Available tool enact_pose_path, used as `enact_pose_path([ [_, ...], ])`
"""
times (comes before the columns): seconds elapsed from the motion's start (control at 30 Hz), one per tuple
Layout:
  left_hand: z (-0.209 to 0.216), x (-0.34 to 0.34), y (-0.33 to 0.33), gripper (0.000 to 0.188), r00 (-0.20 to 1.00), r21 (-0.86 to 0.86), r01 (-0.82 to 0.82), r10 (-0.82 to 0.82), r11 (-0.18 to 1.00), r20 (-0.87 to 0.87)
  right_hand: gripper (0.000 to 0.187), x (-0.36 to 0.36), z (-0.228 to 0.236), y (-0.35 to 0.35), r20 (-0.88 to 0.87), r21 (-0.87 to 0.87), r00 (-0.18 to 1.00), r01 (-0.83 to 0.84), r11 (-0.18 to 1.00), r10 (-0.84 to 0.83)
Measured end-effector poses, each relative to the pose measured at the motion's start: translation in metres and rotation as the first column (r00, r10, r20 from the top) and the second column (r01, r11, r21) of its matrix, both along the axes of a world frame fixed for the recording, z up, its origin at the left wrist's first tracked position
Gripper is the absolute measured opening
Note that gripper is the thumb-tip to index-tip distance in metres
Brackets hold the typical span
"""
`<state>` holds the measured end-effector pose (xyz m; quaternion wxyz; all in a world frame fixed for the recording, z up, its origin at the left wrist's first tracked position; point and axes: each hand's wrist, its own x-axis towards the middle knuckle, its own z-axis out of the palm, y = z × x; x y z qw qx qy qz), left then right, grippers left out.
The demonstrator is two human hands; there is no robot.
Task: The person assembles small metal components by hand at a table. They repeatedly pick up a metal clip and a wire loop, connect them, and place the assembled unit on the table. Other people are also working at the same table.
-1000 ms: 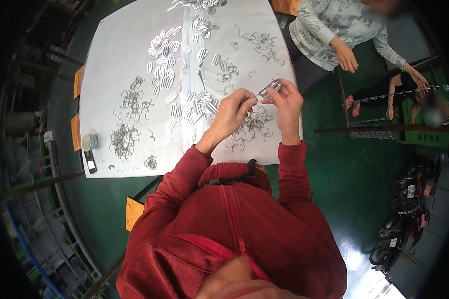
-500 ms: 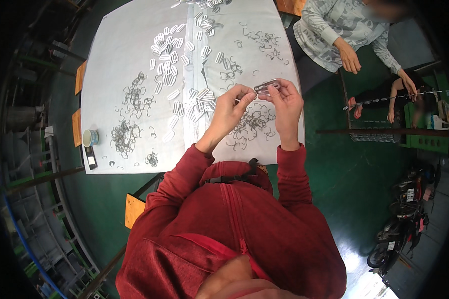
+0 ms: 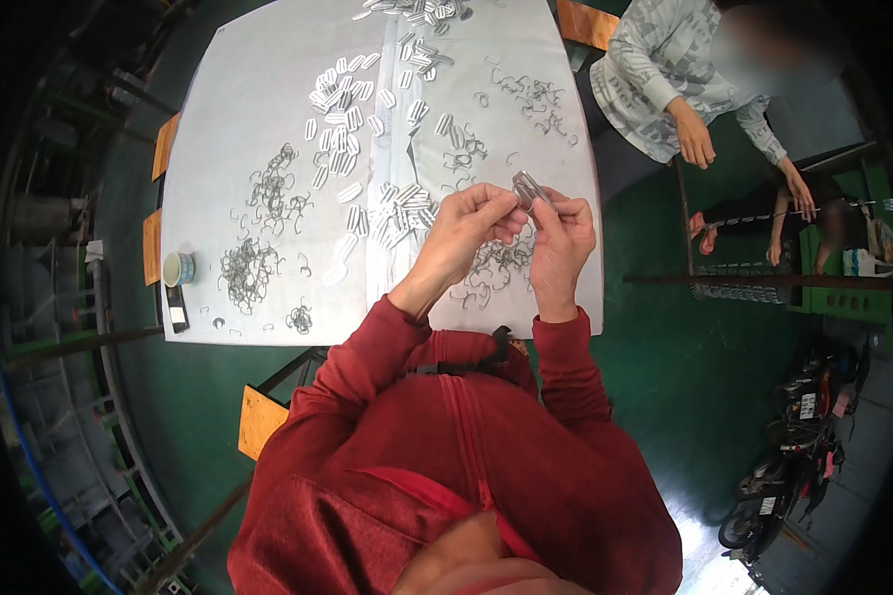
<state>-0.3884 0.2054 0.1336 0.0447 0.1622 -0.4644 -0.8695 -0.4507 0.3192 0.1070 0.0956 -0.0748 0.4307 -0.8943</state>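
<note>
Over the near right part of the white-covered table (image 3: 228, 109), my right hand (image 3: 563, 243) pinches a shiny oblong metal piece (image 3: 528, 186) between thumb and fingers. My left hand (image 3: 461, 230) is closed at the piece's left side, its thumb and fingertips pressed together; whatever they grip is too small to make out. Beneath the hands lies a heap of thin curved wire hooks (image 3: 494, 266), partly covered by them. Just left of my left hand is a pile of slotted oblong metal pieces (image 3: 403, 210).
More oblong pieces (image 3: 342, 94) spread along the table's middle. Wire hooks (image 3: 251, 275) lie heaped at the left. A cup (image 3: 178, 269) and a dark flat phone-like object (image 3: 177, 309) sit by the left edge. Another person (image 3: 655, 74) is at the far right; motorcycles (image 3: 789, 436) stand beyond.
The oblong piece has turned from lying nearly level to standing steeply between my fingers. My right hand has drawn slightly nearer to me, and the left hand's fingers have shifted on the piece's side.
</note>
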Motion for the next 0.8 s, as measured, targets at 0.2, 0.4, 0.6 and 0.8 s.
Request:
enact_pose_path([
  [0.2, -0.0009, -0.0011, -0.0011, 0.021, 1.0, -0.065, -0.022, 0.021, 0.998, -0.011, 0.015, 0.0026, -0.0015, -0.0005, -0.061, 0.067, 0.998, 0.03, 0.997, -0.026],
  [0.4, 0.0013, 0.002, -0.0048, 0.022, 1.0, -0.075, -0.008, 0.006, 0.997, -0.016, 0.013, 0.0045, -0.0035, 0.0004, -0.168, 0.13, 0.986, 0.028, 0.991, -0.005],
  [0.6, 0.0079, 0.0057, -0.0041, 0.023, 0.999, -0.196, -0.023, 0.013, 0.98, -0.049, 0.013, 0.0046, 0.0047, 0.0006, -0.093, 0.109, 0.996, 0.024, 0.994, -0.014],
  [0.8, 0.0052, 0.0017, -0.0043, 0.022, 0.999, -0.169, -0.008, 0.002, 0.986, -0.036, 0.014, 0.0046, -0.0026, 0.0038, -0.152, 0.128, 0.988, 0.004, 0.992, 0.016],
])
